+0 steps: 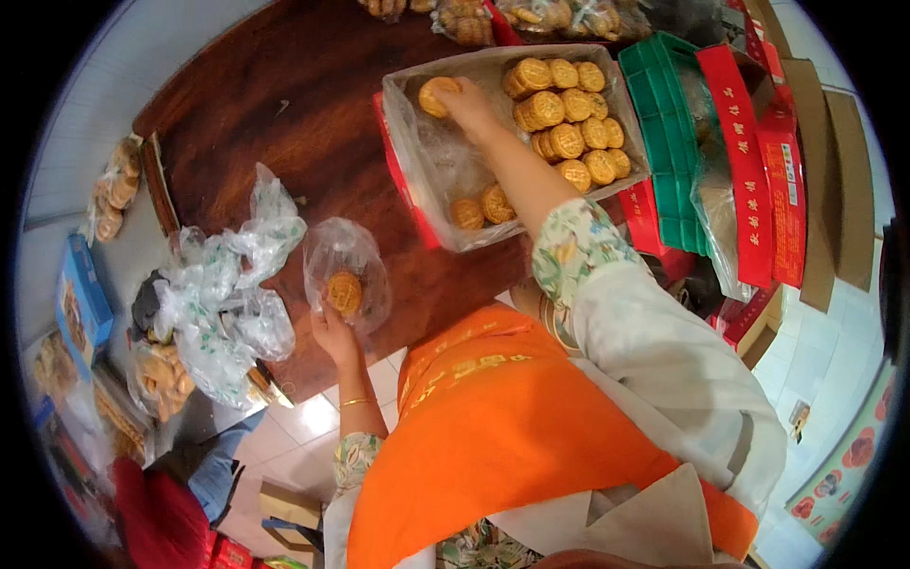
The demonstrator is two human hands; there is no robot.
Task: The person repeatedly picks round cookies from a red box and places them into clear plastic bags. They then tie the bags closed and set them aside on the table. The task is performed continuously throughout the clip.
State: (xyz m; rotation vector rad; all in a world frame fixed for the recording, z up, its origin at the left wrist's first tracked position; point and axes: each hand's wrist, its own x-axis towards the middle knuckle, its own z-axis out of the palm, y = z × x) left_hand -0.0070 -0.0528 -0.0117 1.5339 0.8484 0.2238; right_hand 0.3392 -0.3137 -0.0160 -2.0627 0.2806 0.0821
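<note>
1. Round golden pastry (436, 95) — pinched in the fingers of the right hand (471, 106), which are closed on its right edge. It sits at the far left end of the cardboard box (403, 142), over the box's crinkled plastic liner (445, 166).
2. In the box: stacked rows of like pastries (569, 123) fill the right half; two loose ones (482, 207) lie at the near edge, on the near side of the reaching forearm.
3. Left hand (334, 327), nearer the body than the box, holds a small clear bag (346, 270) from below, fingers clamped on the film. One pastry (344, 292) is already inside it.
4. Left of that bag, a heap of empty clear bags (227, 284) on the dark wooden desk (284, 104).
5. Right of the box: green plastic crates (668, 133), then red cartons (744, 152).
6. Judgement on handling — the pastry looks crumbly with a moulded face, so it is best gripped by the rim, lifted level and kept clear of the liner. The bag mouth seems slack; spreading it wider with the left fingers would let the pastry slide in flat beside the first without chipping.
</note>
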